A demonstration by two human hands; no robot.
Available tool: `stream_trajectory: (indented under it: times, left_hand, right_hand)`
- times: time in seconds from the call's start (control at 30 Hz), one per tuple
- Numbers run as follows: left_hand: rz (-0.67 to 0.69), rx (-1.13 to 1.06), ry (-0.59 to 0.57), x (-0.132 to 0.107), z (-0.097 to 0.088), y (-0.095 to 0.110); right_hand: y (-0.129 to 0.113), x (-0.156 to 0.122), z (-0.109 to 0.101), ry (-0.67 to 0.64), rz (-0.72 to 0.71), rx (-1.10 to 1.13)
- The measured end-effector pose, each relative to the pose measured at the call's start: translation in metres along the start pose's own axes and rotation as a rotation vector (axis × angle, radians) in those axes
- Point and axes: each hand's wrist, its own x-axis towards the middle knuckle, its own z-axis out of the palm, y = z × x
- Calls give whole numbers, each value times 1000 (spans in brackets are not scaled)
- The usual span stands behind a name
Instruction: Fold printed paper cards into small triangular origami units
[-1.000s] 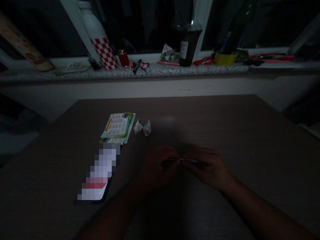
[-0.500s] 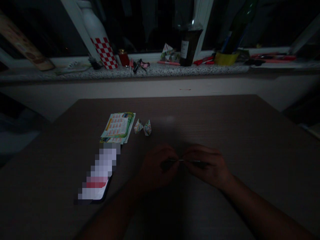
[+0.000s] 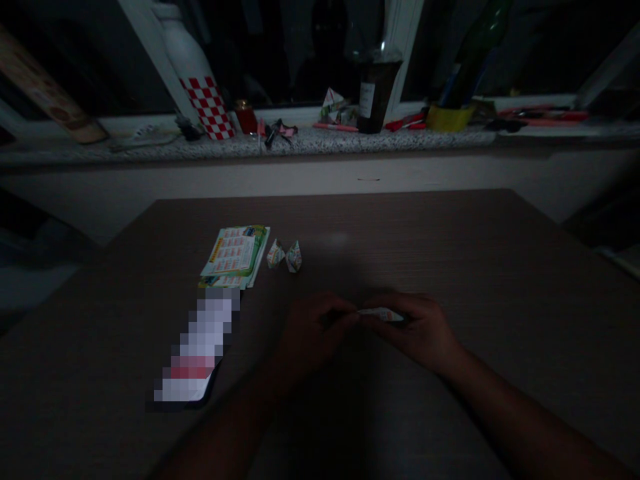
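A small folded piece of printed paper is pinched between my two hands, low over the middle of the table. My right hand grips its broad part between thumb and fingers. With closed fingertips, my left hand pinches the paper's left end, close against the right fingertips. Two small folded paper pieces stand side by side beyond my left hand. To their left lies a stack of printed calendar cards, green and white.
A phone with a lit, blurred screen lies left of my left arm. Behind the table, a granite sill holds a red-checked white bottle, a dark cup, a yellow holder and pens.
The paper between my hands has turned from edge-on, so its printed face now shows by my right fingers. Both hands stay in nearly the same place.
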Motion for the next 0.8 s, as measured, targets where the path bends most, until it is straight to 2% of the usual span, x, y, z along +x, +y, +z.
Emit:
stream_trajectory:
  times: [0.13, 0.33, 0.6, 0.8]
  left_hand:
    - [-134, -127, 17, -1, 3, -2]
    - [-218, -264, 21, 1, 5, -5]
    - [-291, -416, 40, 4, 3, -1]
    - [-343, -490, -67, 5, 3, -2]
  right_hand:
    - [2, 1, 4, 3, 105, 51]
    - [2, 1, 7, 90, 251, 194]
    - [0, 2, 3, 1, 205, 110]
    - [1, 2, 2, 49, 240, 191]
